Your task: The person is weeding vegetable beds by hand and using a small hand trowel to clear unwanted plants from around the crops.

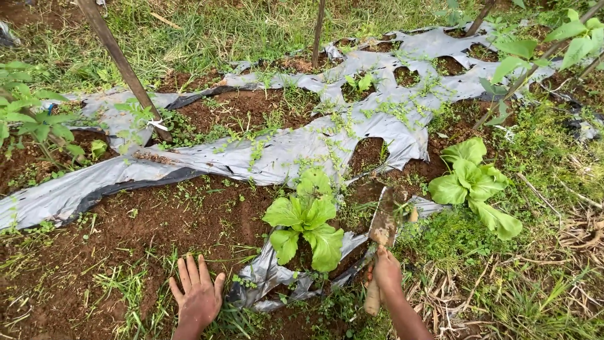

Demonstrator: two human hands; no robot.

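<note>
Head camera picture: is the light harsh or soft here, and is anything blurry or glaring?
Head view: soft, even daylight with no hard shadows; the grey plastic sheet shows a mild sheen; the lettuce plant, left hand and right hand gripping the trowel look sharp; the straight stakes lean outward toward the edges.

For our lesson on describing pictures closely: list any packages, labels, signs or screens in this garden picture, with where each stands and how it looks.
None in view: no package, label, sign or screen.
Nearest to one: a small white tie low on the slanted wooden stake, upper left, nothing legible on it.
</note>
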